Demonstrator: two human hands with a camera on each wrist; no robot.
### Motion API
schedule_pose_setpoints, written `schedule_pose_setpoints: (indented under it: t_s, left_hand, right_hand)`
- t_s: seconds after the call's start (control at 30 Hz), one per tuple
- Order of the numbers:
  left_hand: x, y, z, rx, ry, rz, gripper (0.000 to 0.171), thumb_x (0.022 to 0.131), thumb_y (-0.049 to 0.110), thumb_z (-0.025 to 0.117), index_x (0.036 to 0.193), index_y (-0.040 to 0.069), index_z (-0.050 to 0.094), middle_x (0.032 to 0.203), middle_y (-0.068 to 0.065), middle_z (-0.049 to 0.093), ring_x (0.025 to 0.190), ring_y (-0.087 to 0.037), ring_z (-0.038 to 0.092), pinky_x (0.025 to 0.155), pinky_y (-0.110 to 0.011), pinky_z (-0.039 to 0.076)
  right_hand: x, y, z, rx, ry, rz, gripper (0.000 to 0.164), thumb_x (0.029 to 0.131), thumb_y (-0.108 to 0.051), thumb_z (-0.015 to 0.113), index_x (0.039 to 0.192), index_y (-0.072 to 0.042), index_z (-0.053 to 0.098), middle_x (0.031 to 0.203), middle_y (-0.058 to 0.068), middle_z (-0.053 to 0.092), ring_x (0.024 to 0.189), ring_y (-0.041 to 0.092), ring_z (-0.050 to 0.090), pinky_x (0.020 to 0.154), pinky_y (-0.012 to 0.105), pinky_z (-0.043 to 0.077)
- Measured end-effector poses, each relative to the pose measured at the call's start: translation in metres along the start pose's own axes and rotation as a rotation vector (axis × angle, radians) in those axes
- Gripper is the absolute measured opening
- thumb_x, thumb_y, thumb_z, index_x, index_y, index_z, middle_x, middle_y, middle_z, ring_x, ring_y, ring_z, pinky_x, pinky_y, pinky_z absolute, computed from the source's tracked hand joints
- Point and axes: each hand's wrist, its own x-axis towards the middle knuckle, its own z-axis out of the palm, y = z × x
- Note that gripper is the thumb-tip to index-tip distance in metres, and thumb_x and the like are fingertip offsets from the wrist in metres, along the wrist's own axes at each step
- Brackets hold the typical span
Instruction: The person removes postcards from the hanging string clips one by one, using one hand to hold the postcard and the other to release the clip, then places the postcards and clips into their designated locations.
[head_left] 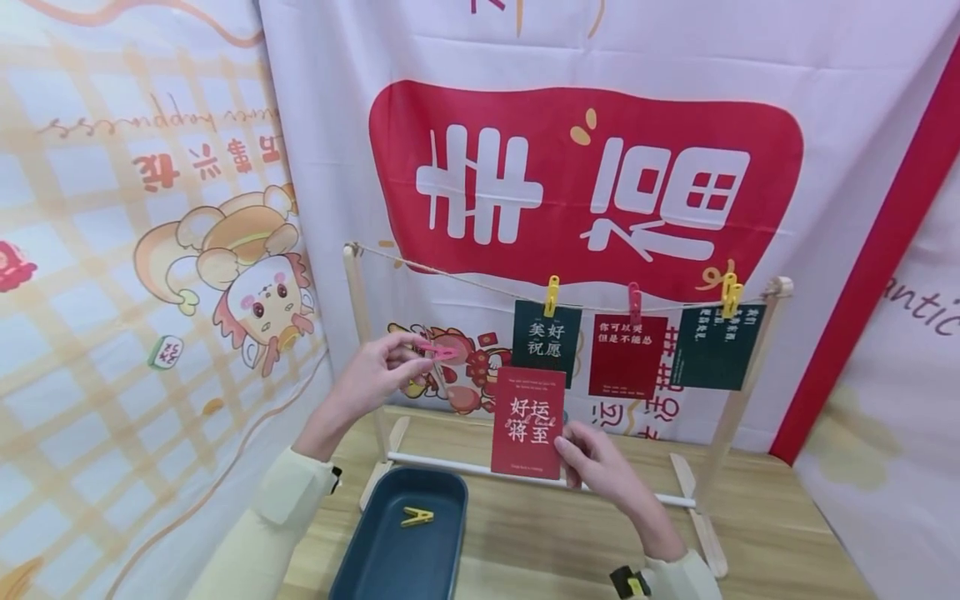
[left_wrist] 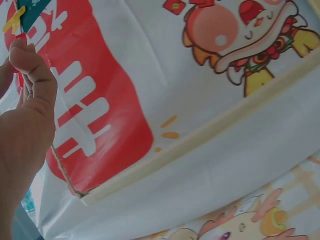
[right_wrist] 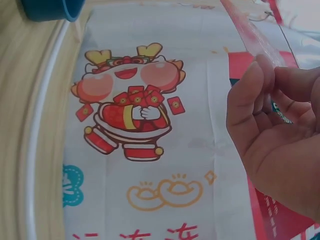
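My left hand [head_left: 386, 371] pinches a pink clothespin [head_left: 442, 352] between thumb and fingers, left of the hanging cards and below the string. In the left wrist view a bit of that clip shows red at the fingertips. My right hand [head_left: 596, 458] holds a red card [head_left: 527, 423] with white characters upright by its lower right edge. Seen from the right wrist, the card [right_wrist: 252, 35] is edge-on between thumb and fingers. On the string [head_left: 442, 271] hang a green card [head_left: 546, 342] under a yellow clothespin [head_left: 552, 296], a red card [head_left: 630, 358] under a pink clothespin [head_left: 635, 302], and another green card [head_left: 720, 354] under yellow clothespins [head_left: 731, 296].
A dark blue tray [head_left: 459, 500] with a yellow clothespin [head_left: 417, 517] inside stands at the front left of the wooden table [head_left: 570, 550]. The string spans two wooden posts [head_left: 362, 292], joined low down by a white rod [head_left: 450, 463]. Printed cloth [head_left: 645, 50] covers the walls behind.
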Motion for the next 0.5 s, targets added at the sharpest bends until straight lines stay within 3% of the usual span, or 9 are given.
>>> schedule_pose_setpoints:
  t_s: [0.3, 0.5]
  left_hand:
    - [-0.018, -0.03, 0.012, -0.017, -0.076, -0.024, 0.033, 0.092, 0.019, 0.07, 0.121, 0.005, 0.062, 0.088, -0.01, 0.074, 0.061, -0.012, 0.065, 0.052, -0.027, 0.053]
    - [-0.03, -0.052, 0.023, -0.015, -0.146, -0.076, 0.034, 0.093, 0.016, 0.068, 0.123, 0.002, 0.06, 0.087, -0.008, 0.073, 0.061, -0.013, 0.064, 0.05, -0.024, 0.05]
  right_hand:
    - [-0.019, 0.016, 0.005, 0.137, 0.007, 0.116, 0.034, 0.101, -0.033, 0.053, 0.099, 0.002, 0.051, 0.079, 0.022, 0.059, 0.059, 0.014, 0.057, 0.053, 0.033, 0.054]
    - [-0.029, 0.026, 0.008, 0.211, -0.024, 0.157, 0.036, 0.102, -0.031, 0.052, 0.1, 0.005, 0.049, 0.08, 0.014, 0.058, 0.062, 0.014, 0.058, 0.055, 0.03, 0.054]
